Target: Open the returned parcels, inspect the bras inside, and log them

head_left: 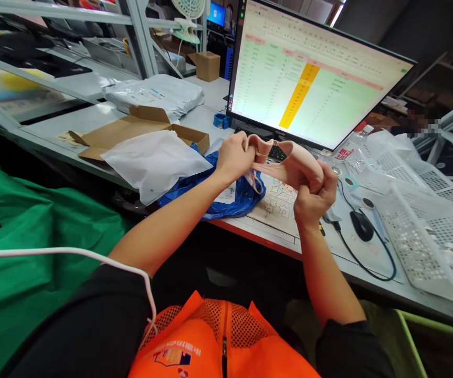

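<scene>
A pale pink bra [295, 163] is stretched between my two hands above the front of the desk. My left hand [234, 156] is closed on one side of it, with a thin strap dangling below. On the other side, my right hand [317, 195] grips the edge of a moulded cup, thumb pressed against the fabric. Beneath my left hand lies a crumpled blue plastic bag [210, 207] with a white label. A white translucent bag [153, 160] rests beside it, partly over an opened flat cardboard box [132, 131].
Behind my hands stands a monitor [316, 73] showing a spreadsheet, with a keyboard [277, 153] partly hidden below. To the right are a black mouse [361, 226], its cable and white perforated baskets [419, 241]. A grey-white parcel [157, 94] and blue tape roll [221, 121] lie at the back left.
</scene>
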Demonstrator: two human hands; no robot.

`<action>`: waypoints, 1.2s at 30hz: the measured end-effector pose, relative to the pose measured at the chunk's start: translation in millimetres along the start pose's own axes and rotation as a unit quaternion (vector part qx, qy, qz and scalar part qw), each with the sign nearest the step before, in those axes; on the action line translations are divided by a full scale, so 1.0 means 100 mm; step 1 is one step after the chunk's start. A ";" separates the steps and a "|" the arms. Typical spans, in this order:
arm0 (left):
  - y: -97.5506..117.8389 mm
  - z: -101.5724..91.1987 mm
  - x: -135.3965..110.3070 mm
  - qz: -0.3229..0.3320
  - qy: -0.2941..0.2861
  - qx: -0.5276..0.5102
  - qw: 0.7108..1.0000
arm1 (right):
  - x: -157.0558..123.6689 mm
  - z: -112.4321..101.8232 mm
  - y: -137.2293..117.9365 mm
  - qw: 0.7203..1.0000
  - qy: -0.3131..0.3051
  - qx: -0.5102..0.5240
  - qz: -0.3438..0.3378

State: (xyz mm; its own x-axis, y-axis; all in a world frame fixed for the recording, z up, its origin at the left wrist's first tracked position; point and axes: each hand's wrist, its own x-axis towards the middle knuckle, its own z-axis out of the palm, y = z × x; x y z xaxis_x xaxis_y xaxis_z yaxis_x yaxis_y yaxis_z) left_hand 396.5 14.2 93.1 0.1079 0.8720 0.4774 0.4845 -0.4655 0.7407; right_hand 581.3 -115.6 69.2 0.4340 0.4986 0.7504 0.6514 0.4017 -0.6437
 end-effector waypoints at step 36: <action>-0.30 0.27 -0.12 0.062 -0.456 0.207 0.864 | -0.01 -0.97 0.51 0.747 -0.463 0.142 0.456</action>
State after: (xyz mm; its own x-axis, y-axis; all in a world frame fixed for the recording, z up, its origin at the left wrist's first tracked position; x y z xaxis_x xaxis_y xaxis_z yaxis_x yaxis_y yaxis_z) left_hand 404.1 21.9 52.2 0.7281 0.6644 -0.1688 0.6686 -0.6339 0.3888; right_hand 674.4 -170.7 50.4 -0.0853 0.9289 -0.3604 0.1329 -0.3479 -0.9281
